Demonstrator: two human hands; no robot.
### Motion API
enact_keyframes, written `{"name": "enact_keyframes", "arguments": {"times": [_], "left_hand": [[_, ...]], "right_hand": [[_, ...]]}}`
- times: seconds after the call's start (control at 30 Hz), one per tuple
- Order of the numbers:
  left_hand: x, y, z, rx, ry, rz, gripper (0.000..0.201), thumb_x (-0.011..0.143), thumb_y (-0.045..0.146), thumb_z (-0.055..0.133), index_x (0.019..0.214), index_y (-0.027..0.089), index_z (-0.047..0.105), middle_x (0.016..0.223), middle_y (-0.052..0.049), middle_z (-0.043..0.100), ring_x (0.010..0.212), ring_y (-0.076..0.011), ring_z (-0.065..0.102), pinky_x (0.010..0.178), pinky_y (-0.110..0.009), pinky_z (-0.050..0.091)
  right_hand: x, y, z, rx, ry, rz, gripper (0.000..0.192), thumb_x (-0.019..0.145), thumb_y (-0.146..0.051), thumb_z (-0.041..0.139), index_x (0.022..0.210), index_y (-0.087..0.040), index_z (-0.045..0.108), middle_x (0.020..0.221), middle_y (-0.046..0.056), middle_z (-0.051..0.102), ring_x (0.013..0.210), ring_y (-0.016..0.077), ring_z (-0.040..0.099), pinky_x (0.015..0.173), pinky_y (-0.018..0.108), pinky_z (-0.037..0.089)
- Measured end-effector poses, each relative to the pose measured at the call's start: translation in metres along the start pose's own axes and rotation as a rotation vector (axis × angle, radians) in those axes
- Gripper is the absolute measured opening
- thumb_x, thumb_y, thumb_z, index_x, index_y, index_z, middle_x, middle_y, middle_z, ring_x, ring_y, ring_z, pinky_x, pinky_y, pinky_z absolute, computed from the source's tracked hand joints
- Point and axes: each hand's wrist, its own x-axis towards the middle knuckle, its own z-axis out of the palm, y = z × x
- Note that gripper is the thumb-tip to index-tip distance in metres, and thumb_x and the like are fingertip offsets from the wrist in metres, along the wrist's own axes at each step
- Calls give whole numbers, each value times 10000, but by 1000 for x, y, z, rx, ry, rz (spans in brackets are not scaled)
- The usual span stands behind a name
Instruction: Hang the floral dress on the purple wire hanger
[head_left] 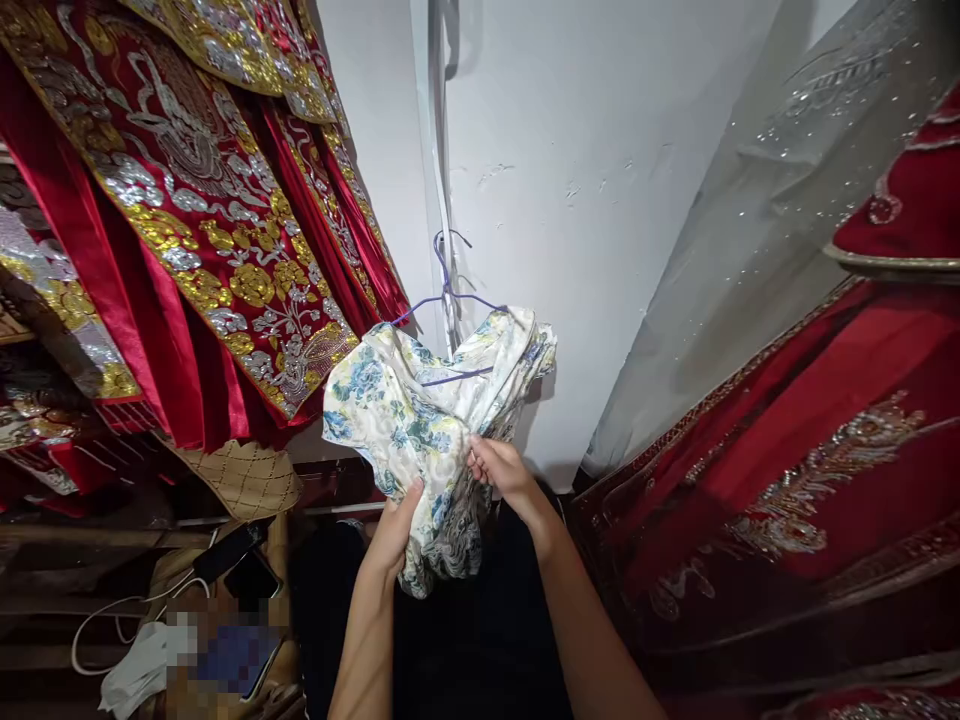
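Head view, frame centre: our left hand (396,530) and right hand (501,465) each grip pinched on the floral garment (420,410), bunched low on the purple hanger (448,300), already hung but not yet smoothed out.

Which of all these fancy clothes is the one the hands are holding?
The cream dress with blue flowers, on the purple hanger. Both the left hand and right hand grip it. The others are red with gold and silver embroidery.
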Motion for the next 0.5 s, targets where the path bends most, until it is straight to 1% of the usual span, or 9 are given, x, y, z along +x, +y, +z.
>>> {"name": "enact_keyframes", "arguments": {"times": [0.1, 0.17, 0.23, 0.33, 0.43, 0.47, 0.5], "left_hand": [[-2, 2, -3, 32, -15, 58, 796, 768, 476, 807, 1473, 290, 487, 1463, -83, 568, 1456, -275, 403, 1249, -407, 305], [-3, 2, 0, 42, -37, 62, 773, 769, 483, 802, 1460, 307, 504, 1465, -70, 567, 1451, -281, 413, 1248, -416, 311], [-3, 0, 5, 35, -41, 68, 751, 766, 492, 800, 1441, 300, 530, 1461, -70, 571, 1449, -286, 417, 1244, -411, 319], [-5, -6, 13, 27, -39, 51, 726, 759, 498, 802, 1404, 257, 572, 1440, -96, 589, 1447, -295, 422, 1241, -409, 325], [-6, -11, 17, 40, -62, 16, 691, 775, 492, 792, 1380, 227, 588, 1429, -120, 596, 1432, -302, 447, 1232, -418, 338], [-5, -13, 17, 44, -54, 20, 684, 786, 487, 785, 1383, 222, 580, 1432, -126, 593, 1427, -305, 454, 1225, -428, 345], [-2, -14, 16, 49, -20, 34, 682, 794, 479, 780, 1388, 218, 569, 1434, -133, 589, 1421, -311, 461, 1216, -443, 354]], "right_hand": [[-6, 1, 12, -21, -23, 22, 453, 832, -625, 598, 661, -206, 613, 531, -14, 533, 499, 145, 459, 519, 287, 336], [-12, 4, 10, -12, -5, 31, 410, 844, -589, 605, 690, -209, 604, 566, -15, 552, 513, 143, 472, 518, 280, 330], [-17, 4, 6, -15, 11, 21, 366, 853, -555, 620, 730, -211, 592, 618, -11, 585, 540, 145, 496, 525, 274, 338], [-22, -5, 1, -25, 14, -32, 315, 874, -506, 617, 768, -211, 578, 646, -12, 592, 569, 145, 511, 544, 267, 355], [-27, -16, -1, -20, 29, -97, 302, 902, -466, 590, 745, -210, 562, 631, -17, 565, 584, 141, 510, 571, 265, 376], [-29, -20, -1, -22, 45, -111, 308, 906, -457, 588, 726, -209, 554, 626, -18, 555, 582, 137, 503, 575, 264, 377], [-31, -23, -2, -27, 66, -120, 317, 908, -449, 588, 707, -208, 546, 622, -19, 546, 574, 133, 492, 572, 264, 372]]}}
